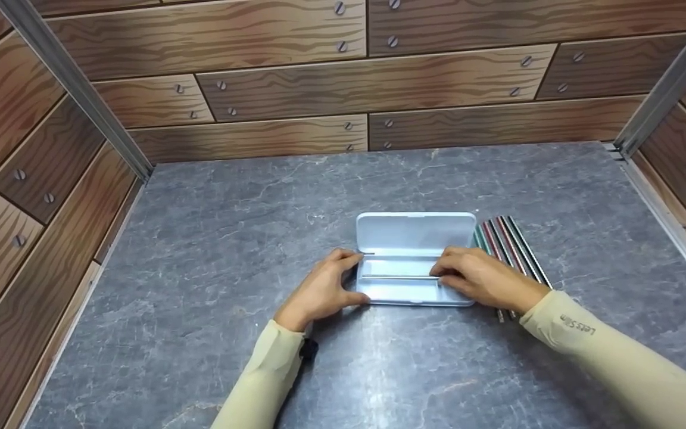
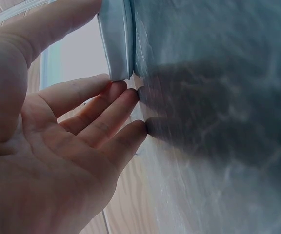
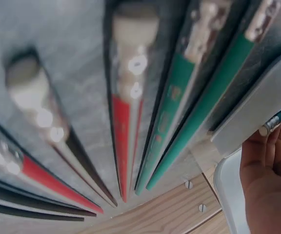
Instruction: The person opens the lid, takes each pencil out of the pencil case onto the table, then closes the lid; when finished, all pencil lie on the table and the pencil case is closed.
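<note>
**Pale tin case open, one pencil going in**

Pale blue metal meets both hands. The left hand (image 1: 322, 290), fingers straight and relaxed, steadies the pencil case (image 1: 412, 260) at its left end. The right hand (image 1: 479, 279) pinches a green pencil (image 3: 275, 121) over the case's tray, just inside its right end. Judging by this, filling has barely begun: the remaining pencils (image 1: 510, 244) lie in a row just beyond the right hand, on the grey table (image 1: 200, 250).
</note>
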### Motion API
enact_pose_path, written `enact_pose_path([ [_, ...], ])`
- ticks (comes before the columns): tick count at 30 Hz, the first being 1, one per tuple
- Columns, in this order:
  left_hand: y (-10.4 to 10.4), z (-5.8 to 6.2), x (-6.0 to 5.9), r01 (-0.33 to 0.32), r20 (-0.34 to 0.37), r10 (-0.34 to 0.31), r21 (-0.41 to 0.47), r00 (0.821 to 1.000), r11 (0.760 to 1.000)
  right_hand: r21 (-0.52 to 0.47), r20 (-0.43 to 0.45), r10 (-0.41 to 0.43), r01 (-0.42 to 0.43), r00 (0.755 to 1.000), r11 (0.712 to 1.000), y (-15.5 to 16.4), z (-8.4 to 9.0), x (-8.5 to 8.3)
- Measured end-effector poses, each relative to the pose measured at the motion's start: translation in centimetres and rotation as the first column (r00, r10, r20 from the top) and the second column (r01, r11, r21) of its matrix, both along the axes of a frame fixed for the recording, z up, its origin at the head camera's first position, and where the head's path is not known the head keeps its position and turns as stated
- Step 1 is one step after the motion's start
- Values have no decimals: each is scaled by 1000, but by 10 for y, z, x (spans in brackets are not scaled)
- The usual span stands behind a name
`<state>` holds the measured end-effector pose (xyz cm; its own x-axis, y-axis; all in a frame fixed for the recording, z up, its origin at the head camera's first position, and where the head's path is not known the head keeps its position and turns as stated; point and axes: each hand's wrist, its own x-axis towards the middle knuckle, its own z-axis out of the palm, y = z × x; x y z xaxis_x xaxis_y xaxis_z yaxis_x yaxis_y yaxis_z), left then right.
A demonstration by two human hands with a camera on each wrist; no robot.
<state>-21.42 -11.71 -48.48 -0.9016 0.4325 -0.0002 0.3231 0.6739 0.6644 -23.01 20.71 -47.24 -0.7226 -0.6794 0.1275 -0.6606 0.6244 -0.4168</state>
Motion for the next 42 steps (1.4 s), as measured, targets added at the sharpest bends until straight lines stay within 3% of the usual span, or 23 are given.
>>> enact_pose_path([
  [11,2,2,-2,5,4,-5,0,1000,1000,-114,13,-66,67,998,991,10,13,3],
  [18,3,1,-2,3,22,-3,5,1000,1000,-212,59,-144,153,988,965,26,13,7],
  [28,3,-1,-1,3,19,-3,7,1000,1000,-281,184,-271,315,945,907,61,17,14],
  [42,1,-1,0,-5,25,4,21,1000,1000,-333,180,-461,494,869,803,114,14,24],
])
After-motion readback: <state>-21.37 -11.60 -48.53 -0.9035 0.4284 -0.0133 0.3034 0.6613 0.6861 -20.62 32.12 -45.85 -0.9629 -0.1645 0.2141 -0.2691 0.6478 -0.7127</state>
